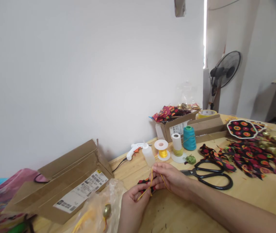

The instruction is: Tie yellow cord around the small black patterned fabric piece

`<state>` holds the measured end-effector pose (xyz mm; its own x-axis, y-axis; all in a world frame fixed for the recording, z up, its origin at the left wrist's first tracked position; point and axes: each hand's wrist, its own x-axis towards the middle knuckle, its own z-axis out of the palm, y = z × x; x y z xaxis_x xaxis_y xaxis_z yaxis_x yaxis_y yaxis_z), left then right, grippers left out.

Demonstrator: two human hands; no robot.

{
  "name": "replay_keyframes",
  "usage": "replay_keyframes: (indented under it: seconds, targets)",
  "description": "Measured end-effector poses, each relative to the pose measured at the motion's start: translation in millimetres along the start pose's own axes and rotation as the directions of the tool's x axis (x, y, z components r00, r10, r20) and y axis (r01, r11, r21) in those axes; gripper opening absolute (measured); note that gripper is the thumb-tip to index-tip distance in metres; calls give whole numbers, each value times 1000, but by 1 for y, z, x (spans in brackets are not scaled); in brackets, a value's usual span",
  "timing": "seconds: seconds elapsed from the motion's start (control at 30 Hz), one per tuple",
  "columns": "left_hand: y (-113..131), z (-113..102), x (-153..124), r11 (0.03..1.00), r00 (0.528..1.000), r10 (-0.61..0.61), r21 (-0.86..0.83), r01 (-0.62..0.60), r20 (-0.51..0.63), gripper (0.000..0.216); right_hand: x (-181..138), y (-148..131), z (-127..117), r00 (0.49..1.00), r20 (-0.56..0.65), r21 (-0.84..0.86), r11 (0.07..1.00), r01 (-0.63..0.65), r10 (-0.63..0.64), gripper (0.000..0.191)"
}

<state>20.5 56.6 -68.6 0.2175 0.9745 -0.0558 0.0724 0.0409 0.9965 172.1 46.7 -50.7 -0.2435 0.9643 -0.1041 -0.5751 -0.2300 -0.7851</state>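
My left hand is closed in a pinch on a small piece of dark patterned fabric with red and orange motifs. A thin yellow cord crosses that fabric and loops up to my right hand. The fingertips of my right hand are pinched together on the cord, just above the left thumb. Part of the fabric is hidden behind my fingers. Close by my right wrist lie black-handled scissors, their blades partly behind the hand.
Behind my hands stand a glue bottle, a yellow cord spool, a white spool and a teal thread cone. A glue gun lies by the wall. Cardboard box at left; fabric pieces at right.
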Motion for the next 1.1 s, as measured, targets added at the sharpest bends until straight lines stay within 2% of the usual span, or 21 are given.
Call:
replay_keyframes:
  seconds: [0.13, 0.23, 0.37, 0.53, 0.67, 0.8, 0.97, 1.1]
  targets:
    - [-2, 0, 1, 1000, 1000, 14, 10, -14, -13, 22, 0, 0, -1, 999, 28, 10, 1000, 20, -21, 17]
    - [1, -1, 1, 1000, 1000, 19, -4, -19, -10, 19, 2, -1, -4, 1000, -4, 44, 999, 25, -25, 16]
    - [5, -4, 1, 999, 1000, -18, -38, 18, 10, 21, 4, -1, -6, 999, -41, 89, 995, 33, -30, 16]
    - [3, -8, 3, 994, 996, -56, -89, 61, 64, 21, 4, 2, -7, 999, 2, 85, 996, 36, -36, 16]
    - [5, -4, 2, 998, 1000, -28, -56, 28, 11, 19, 4, 3, -7, 999, 17, 43, 998, 48, -49, 17]
    - [8, -2, -1, 1000, 1000, -2, -6, 2, -13, 17, 5, 2, -7, 998, -22, 43, 998, 55, -54, 16]
    - [9, -2, 0, 999, 999, -18, -45, 16, -37, 18, 7, 1, -7, 998, -57, 67, 997, 37, -33, 17]
    - [6, -5, 1, 999, 999, -33, -40, 33, -1, 20, 7, 0, -5, 993, -101, 65, 996, 68, -61, 18]
